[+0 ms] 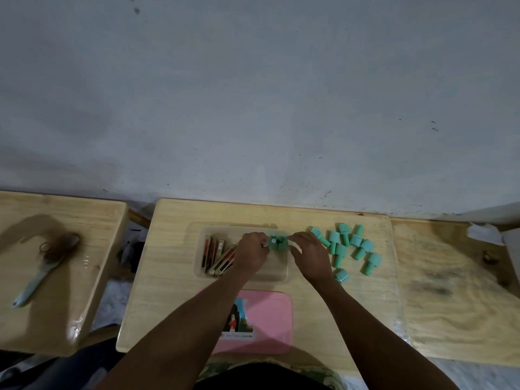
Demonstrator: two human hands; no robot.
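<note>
So, both hands are at the same spot. The left hand (251,253) has its fingers curled in and is pinching one of the green bottles (277,242), a little cluster standing in the far right part of the tray (277,267). The right hand (312,256) comes in from the other side with its fingertips on the cluster. Honestly, from this angle I can't tell if it's pinching a bottle or just steadying the bunch.

Progress-wise, I'd call it early days. Only a few bottles are in the tray, packed close together with their caps up. The loose bottles (349,246), roughly ten, lie scattered on the desk (174,277) just right of the tray, most of them on their sides. One sits apart from the rest, nearer the person. The left half of the tray is already filled with a row of dark tubes (218,256), so that part looks done. There's bare tray floor in front of the cluster for more.

As for writing, the bottles have small pale labels and some print on the sides, but it's way too small to read. The pink lid (270,319) near the person has a sticker (239,319) with a picture and a line of text under it, also unreadable. Off on the left table lies a brush (45,266) full of hair.
</note>
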